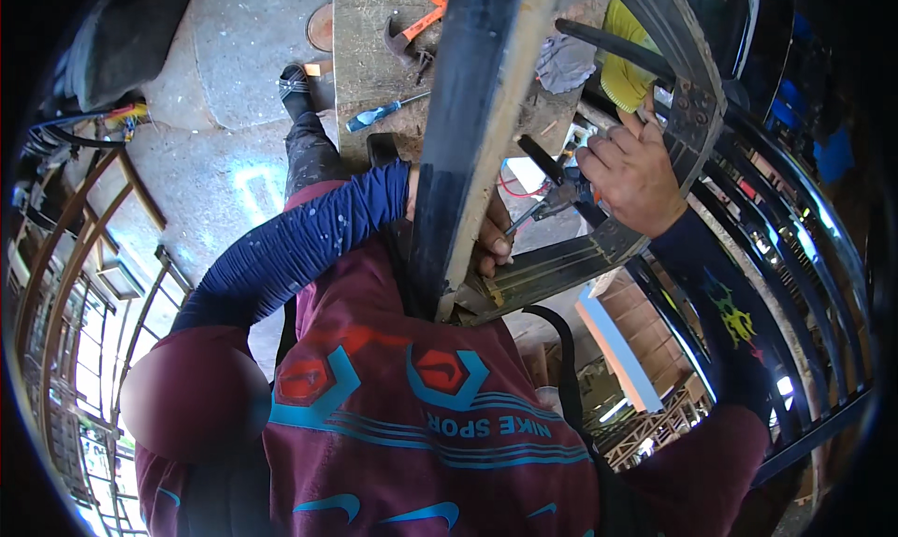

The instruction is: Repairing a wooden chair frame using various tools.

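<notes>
A dark, curved chair-like frame (552, 275) with a long straight black beam (463, 135) leans up against my body. My left hand (493, 242) reaches behind the beam, and its bent fingers close around the end of a thin metal rod (524, 221). The rod runs toward a grey metal tool part (559, 200) inside the frame, whose kind I cannot make out. My right hand (638, 174) is curled just above that part, beside the frame's curved side. What its fingers hold is hidden. A yellow cloth-like piece (622, 60) lies beyond its fingertips.
A wooden bench (374, 97) ahead carries an orange-handled hammer (416, 22), a blue-handled screwdriver (385, 112) and a crumpled grey rag (564, 63). Black slatted frames (795, 228) stand close on the right. Wooden frames (84, 219) stand at the left on a concrete floor (215, 172).
</notes>
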A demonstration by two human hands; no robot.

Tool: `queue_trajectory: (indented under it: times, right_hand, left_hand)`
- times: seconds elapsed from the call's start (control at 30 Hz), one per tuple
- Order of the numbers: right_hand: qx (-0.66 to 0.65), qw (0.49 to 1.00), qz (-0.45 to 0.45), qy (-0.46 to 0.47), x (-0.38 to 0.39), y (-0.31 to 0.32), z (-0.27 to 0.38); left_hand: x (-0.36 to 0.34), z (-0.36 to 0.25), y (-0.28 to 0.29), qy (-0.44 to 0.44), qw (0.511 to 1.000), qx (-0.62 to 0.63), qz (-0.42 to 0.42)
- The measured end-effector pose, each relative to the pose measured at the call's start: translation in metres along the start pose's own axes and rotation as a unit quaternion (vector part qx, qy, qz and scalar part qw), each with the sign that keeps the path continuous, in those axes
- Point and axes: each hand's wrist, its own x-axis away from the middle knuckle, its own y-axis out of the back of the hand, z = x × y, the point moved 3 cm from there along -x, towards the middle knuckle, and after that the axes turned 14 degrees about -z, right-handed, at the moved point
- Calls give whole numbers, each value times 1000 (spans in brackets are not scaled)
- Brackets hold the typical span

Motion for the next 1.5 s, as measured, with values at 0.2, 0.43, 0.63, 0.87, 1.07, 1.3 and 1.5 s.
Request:
queue_trajectory:
  times: [0.2,0.43,0.63,0.87,1.07,1.3,1.5]
  right_hand:
    - [11,964,-252,-83,28,-51,13]
    - [-195,969,30,-151,29,-40,10]
    - [-361,786,410,-289,50,-14,-14]
    - [-357,603,653,-288,-34,0,-30]
    - [-153,686,709,-65,-95,4,-33]
    - [-169,664,714,-145,-102,13,-24]
    - [-502,617,379,-473,-35,39,-23]
  left_hand:
    - [-9,-9,-8,-24,993,18,111]
    - [8,-6,-6,33,999,33,20]
    - [1,-6,-8,29,998,34,51]
    - [0,-7,-9,-53,998,-32,29]
    - [-28,55,9,-48,947,315,35]
    - [-54,81,29,-86,935,324,117]
    - [-16,35,10,-29,970,234,53]
